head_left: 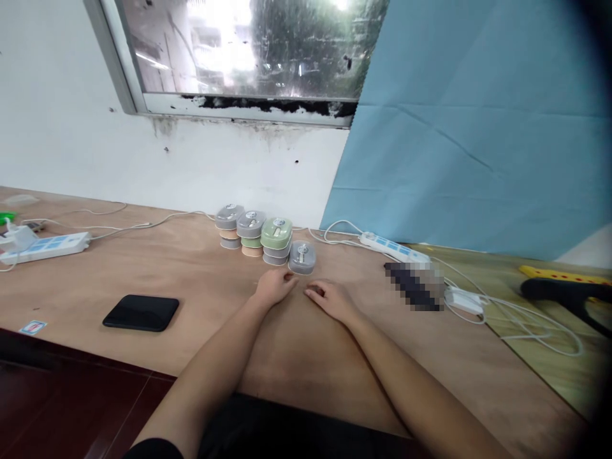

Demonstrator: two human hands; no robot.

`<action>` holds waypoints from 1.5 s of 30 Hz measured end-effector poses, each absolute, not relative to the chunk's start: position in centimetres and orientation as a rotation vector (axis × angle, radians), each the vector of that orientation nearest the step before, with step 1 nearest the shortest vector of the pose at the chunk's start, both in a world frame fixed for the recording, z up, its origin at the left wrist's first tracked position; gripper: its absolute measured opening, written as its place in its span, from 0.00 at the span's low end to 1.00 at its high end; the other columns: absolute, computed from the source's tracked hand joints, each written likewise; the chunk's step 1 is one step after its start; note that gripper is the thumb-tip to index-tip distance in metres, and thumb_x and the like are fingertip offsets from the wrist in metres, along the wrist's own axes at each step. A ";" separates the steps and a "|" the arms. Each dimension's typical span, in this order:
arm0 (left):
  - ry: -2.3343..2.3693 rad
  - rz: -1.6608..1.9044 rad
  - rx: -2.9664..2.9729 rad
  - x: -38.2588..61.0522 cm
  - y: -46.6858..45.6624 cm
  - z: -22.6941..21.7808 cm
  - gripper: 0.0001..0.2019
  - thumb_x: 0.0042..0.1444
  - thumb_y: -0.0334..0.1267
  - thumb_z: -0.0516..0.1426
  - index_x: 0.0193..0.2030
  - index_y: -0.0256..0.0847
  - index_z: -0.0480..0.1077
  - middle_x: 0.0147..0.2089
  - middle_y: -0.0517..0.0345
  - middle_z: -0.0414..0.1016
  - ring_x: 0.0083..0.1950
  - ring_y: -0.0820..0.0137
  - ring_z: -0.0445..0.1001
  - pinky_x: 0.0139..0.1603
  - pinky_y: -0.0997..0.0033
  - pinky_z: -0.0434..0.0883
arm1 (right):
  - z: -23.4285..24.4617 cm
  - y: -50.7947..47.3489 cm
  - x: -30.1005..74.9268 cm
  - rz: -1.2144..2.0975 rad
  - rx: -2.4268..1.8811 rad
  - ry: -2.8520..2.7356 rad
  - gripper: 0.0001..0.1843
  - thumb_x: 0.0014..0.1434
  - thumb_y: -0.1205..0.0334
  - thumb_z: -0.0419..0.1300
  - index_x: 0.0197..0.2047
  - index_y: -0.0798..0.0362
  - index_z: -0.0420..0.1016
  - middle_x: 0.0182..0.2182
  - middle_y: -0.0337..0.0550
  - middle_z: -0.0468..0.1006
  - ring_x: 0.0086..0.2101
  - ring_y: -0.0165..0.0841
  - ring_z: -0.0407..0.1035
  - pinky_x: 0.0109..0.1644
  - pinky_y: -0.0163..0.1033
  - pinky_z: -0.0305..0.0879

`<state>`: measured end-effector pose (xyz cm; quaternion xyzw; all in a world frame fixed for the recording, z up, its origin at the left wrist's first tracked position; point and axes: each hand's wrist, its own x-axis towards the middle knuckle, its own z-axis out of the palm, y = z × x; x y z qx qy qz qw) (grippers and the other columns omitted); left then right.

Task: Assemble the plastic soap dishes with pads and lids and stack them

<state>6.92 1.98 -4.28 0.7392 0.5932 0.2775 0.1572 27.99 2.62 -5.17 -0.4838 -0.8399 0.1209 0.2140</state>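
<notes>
Both my hands rest on the wooden tabletop with a small gap between them. My left hand lies palm down, fingers loosely bent and thumb a little apart, with nothing seen in it. My right hand lies the same way, its thumb and forefinger parted around a small gap. Just beyond them sits a single grey lidded box. To its left stand three short stacks of such rounded boxes: one topped by a green box, two topped by grey boxes, a middle one and a left one.
A black phone lies to the left. White power strips stand at far left and back right. Cables run along the wall. A blurred dark object, a white adapter and a black-handled tool lie right.
</notes>
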 end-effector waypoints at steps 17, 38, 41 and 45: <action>1.837 1.112 2.081 5.8 3.0 -5.3 0.20 0.57 0.47 0.57 0.54 0.42 0.69 0.50 0.51 0.74 0.53 0.61 0.70 0.52 0.65 0.67 | -5.0 2.5 28.6 0.405 -1.322 -2.290 0.18 0.60 0.48 0.54 0.43 0.49 0.77 0.32 0.41 0.79 0.32 0.33 0.70 0.36 0.36 0.60; 1.838 0.888 2.136 6.8 2.6 -4.8 0.15 0.57 0.48 0.56 0.43 0.42 0.75 0.44 0.52 0.77 0.47 0.61 0.72 0.48 0.64 0.67 | -5.3 3.3 28.2 0.363 -1.421 -2.220 0.16 0.60 0.50 0.54 0.42 0.48 0.78 0.34 0.41 0.80 0.33 0.33 0.71 0.36 0.36 0.61; 1.830 0.846 2.177 7.4 2.3 -4.7 0.15 0.57 0.48 0.55 0.43 0.42 0.75 0.44 0.52 0.77 0.48 0.61 0.71 0.49 0.63 0.66 | -5.6 4.6 27.6 0.244 -1.576 -2.135 0.14 0.60 0.54 0.54 0.40 0.49 0.78 0.36 0.43 0.80 0.36 0.34 0.72 0.37 0.35 0.60; 1.753 0.806 2.260 8.0 1.9 -4.7 0.15 0.57 0.48 0.56 0.44 0.42 0.74 0.44 0.52 0.77 0.49 0.60 0.71 0.50 0.62 0.66 | -5.7 6.6 28.0 0.170 -1.748 -1.890 0.15 0.59 0.56 0.52 0.36 0.51 0.79 0.34 0.45 0.80 0.35 0.35 0.72 0.36 0.35 0.59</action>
